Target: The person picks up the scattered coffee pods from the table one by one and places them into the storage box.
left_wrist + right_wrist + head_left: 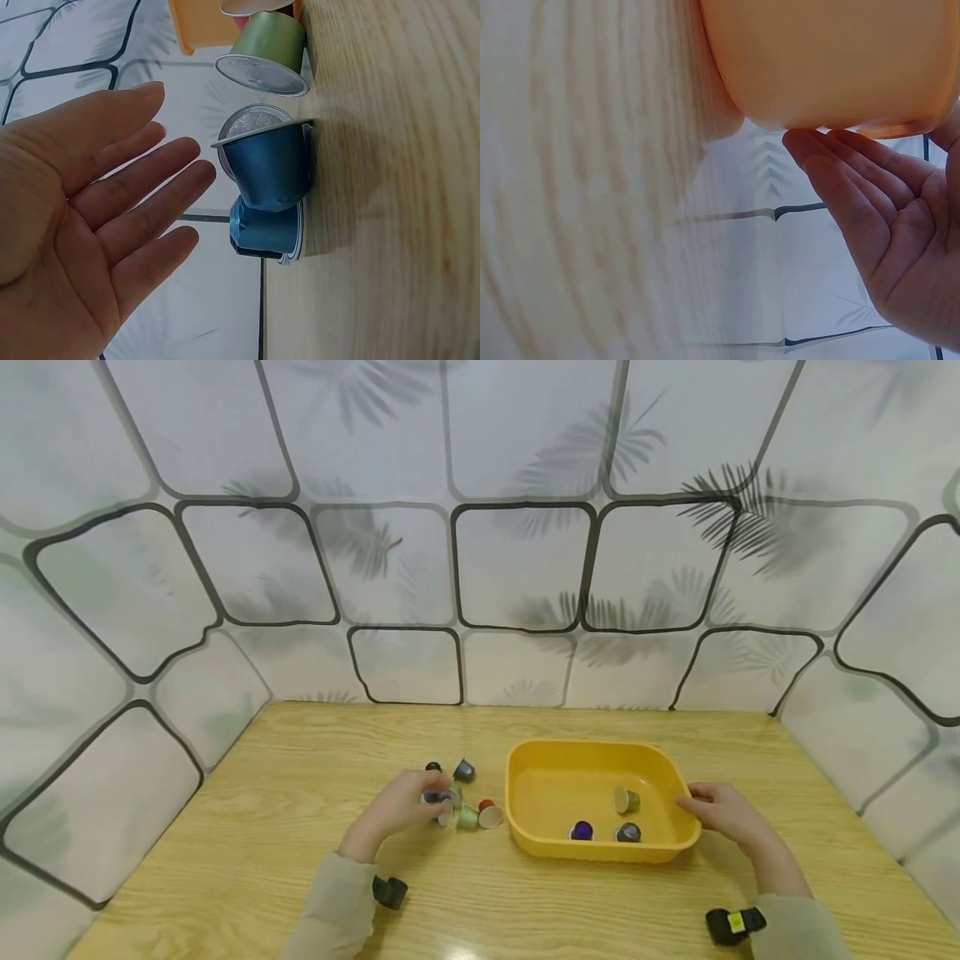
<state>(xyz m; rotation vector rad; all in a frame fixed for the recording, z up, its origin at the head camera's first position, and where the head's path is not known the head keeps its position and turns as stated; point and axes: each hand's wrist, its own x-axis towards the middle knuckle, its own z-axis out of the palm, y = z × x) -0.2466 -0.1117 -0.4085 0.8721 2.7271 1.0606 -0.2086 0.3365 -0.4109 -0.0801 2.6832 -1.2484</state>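
My left hand (401,806) hovers over a loose group of coffee capsules on the table, its fingers extended and holding nothing. In the left wrist view a blue capsule (270,169) lies just beyond the fingertips, leaning by another blue capsule (262,225). A green capsule (468,817) and a red capsule (491,816) lie to the right, towards the yellow tray (600,851). Behind the hand are a dark grey capsule (464,770) and a black one (433,767). At the tray's right end my right hand (723,814) pinches the rim, thumb over the edge and fingers against the outer wall.
Inside the tray lie a pale green capsule (627,800), a purple capsule (582,831) and a grey capsule (628,832). The wooden table (300,760) meets patterned cloth walls (517,568) at the back and both sides.
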